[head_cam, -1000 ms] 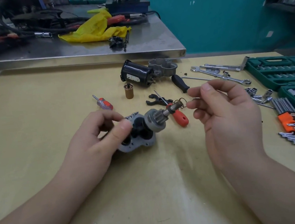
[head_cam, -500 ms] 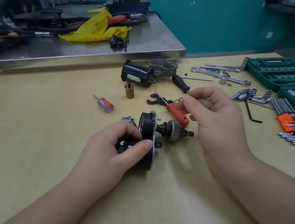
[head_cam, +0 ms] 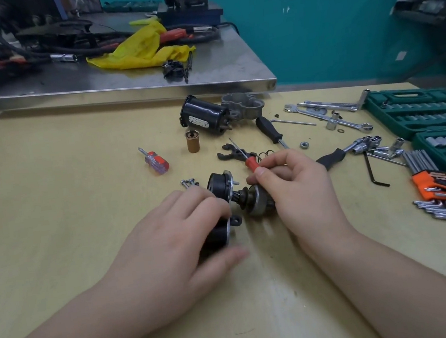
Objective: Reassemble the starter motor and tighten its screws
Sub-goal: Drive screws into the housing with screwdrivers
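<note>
The starter sub-assembly (head_cam: 220, 188), a black housing on a silver plate with a shaft, lies on its side on the wooden table. My left hand (head_cam: 179, 237) grips its housing from above, thumb underneath. The pinion gear (head_cam: 255, 202) points right, and my right hand (head_cam: 299, 188) has its fingers curled round the pinion's far end, thumb on top. The black motor body (head_cam: 204, 115) and grey nose housing (head_cam: 242, 108) lie together further back. Loose screws (head_cam: 188, 183) sit just behind my left hand.
Around the work lie a brass sleeve (head_cam: 193, 143), a small clear-handled screwdriver (head_cam: 155, 161), a black fork lever (head_cam: 227, 154), a spring (head_cam: 267, 154) and a red-handled screwdriver (head_cam: 251, 162). Ratchet (head_cam: 331, 156), hex keys (head_cam: 438, 191) and green socket cases (head_cam: 418, 110) fill the right. A steel bench (head_cam: 122, 80) stands behind.
The sub-assembly was tipped from shaft-up to lying on its side on the table. My right hand came down from the shaft tip onto the pinion, and my left hand shifted over the housing.
</note>
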